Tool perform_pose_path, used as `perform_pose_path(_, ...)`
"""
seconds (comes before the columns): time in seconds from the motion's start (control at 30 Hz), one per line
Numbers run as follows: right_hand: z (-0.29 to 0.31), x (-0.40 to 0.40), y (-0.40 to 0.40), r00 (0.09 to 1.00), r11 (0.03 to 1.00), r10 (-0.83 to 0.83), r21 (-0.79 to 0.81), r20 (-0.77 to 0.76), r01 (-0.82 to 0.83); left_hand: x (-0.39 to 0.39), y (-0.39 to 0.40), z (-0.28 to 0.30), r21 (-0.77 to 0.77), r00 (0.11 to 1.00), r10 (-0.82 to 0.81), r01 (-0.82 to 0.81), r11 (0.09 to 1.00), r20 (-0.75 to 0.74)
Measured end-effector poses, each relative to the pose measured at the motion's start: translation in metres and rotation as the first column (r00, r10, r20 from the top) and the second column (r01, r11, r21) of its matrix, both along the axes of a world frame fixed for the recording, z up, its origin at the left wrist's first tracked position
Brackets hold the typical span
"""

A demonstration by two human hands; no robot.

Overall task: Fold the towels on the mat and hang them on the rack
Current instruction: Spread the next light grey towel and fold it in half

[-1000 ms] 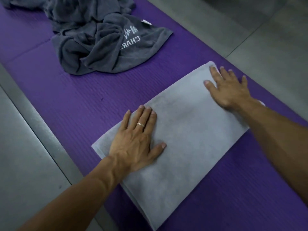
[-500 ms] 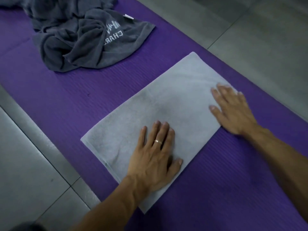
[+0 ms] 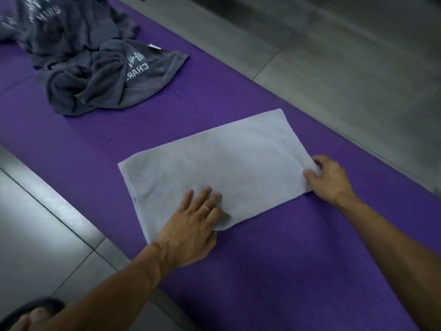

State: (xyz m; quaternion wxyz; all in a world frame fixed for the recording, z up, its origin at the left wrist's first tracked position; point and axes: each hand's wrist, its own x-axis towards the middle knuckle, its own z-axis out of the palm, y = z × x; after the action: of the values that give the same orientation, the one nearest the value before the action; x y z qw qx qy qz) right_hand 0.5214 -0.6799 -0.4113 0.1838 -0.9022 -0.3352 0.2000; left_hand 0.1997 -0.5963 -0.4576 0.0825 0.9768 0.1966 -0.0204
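Two hands on pale towel (image 3: 214, 163): left hand (image 3: 191, 228) flat, right hand (image 3: 329, 180) pinching edge.

Left hand (image 3: 191, 228) lies flat, palm down, fingers straight toward 1 o'clock, a ring on one; its forearm runs back to 7 o'clock. Right hand (image 3: 330, 179) at 3 o'clock curls its fingers, thumb pinching; forearm trails to 5 o'clock

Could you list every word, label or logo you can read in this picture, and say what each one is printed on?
"CHAR", cut off by a fold: white letters on the crumpled dark grey towel.
Logo above it on that towel: too creased to read.
White lettering at the pile's top left: blurred, upside down, unreadable.
Small white tag: too small to read.
Light grey towel: no text.
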Motion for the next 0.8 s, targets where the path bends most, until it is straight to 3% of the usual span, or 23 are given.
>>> perform_pose_path(0.13, -0.006, -0.011, -0.073, 1.000, 0.995, 0.010, -0.099, -0.021, -0.012, -0.013, 0.006, 0.012, -0.015, 0.991, -0.119, 0.120, 0.993, 0.066)
perform_pose_path(0.27, 0.004, -0.037, -0.078, 0.951, 0.985, 0.165, -0.082, 0.261, -0.149, -0.011, 0.018, 0.034, -0.227, 0.996, 0.050, -0.033, 0.973, 0.068)
perform_pose_path(0.37, 0.006, -0.065, -0.065, 0.853, 0.853, 0.511, -0.184, 0.107, -0.488, -0.004, 0.033, 0.045, -0.353, 0.982, 0.181, -0.153, 0.923, 0.049)
perform_pose_path(0.43, -0.004, -0.066, -0.061, 0.783, 0.778, 0.614, -0.242, 0.098, -0.580, 0.001, 0.041, 0.053, -0.425, 0.974, 0.226, -0.199, 0.883, 0.013)
perform_pose_path(0.53, -0.001, -0.056, -0.058, 0.854, 0.859, 0.507, -0.142, 0.116, -0.491, 0.004, 0.047, 0.060, -0.479, 0.971, 0.237, -0.224, 0.849, -0.033)
perform_pose_path(0.6, 0.015, -0.049, -0.052, 0.874, 0.865, 0.486, -0.156, 0.018, -0.478, 0.005, 0.049, 0.065, -0.538, 0.970, 0.225, -0.239, 0.809, -0.093)
perform_pose_path(0.73, 0.055, -0.032, -0.032, 0.802, 0.695, 0.546, -0.402, -0.243, -0.595, 0.007, 0.058, 0.079, -0.609, 0.966, 0.058, -0.205, 0.766, -0.253)
perform_pose_path(0.8, 0.063, -0.028, -0.022, 0.807, 0.680, 0.538, -0.441, -0.242, -0.586, 0.008, 0.062, 0.081, -0.555, 0.959, 0.079, -0.225, 0.801, -0.273)
